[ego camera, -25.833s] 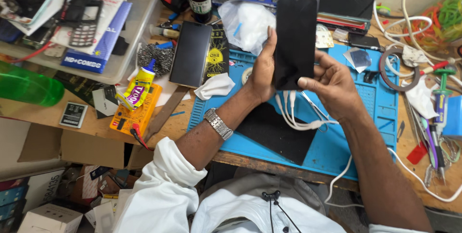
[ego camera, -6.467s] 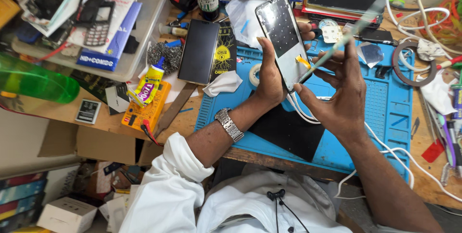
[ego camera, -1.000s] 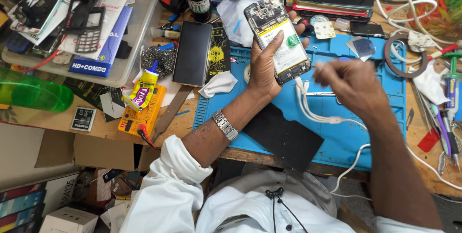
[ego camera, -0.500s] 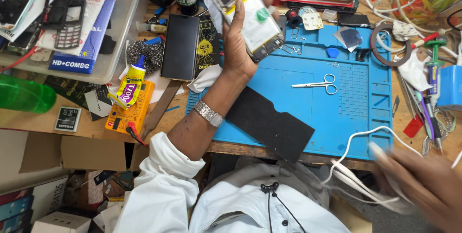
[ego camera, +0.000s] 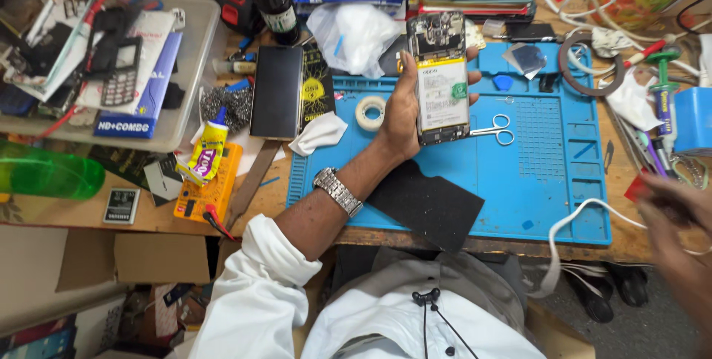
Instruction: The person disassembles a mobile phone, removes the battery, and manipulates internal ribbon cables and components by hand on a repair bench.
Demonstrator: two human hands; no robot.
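The left hand point(ego camera: 404, 107) grips an opened smartphone point(ego camera: 440, 77), back cover off and battery showing, upright over the far edge of the blue mat point(ego camera: 549, 181); a second ago the right hand point(ego camera: 678, 214) hovered beside it; now it has swung off past the mat's right edge among the tools, blurred, its grip impossible to tell; small scissors point(ego camera: 495, 126) lie just beside the phone.

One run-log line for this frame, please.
left hand: holds opened smartphone with exposed battery above blue silicone repair mat | right hand: blurred, at right table edge | small metal scissors: on mat
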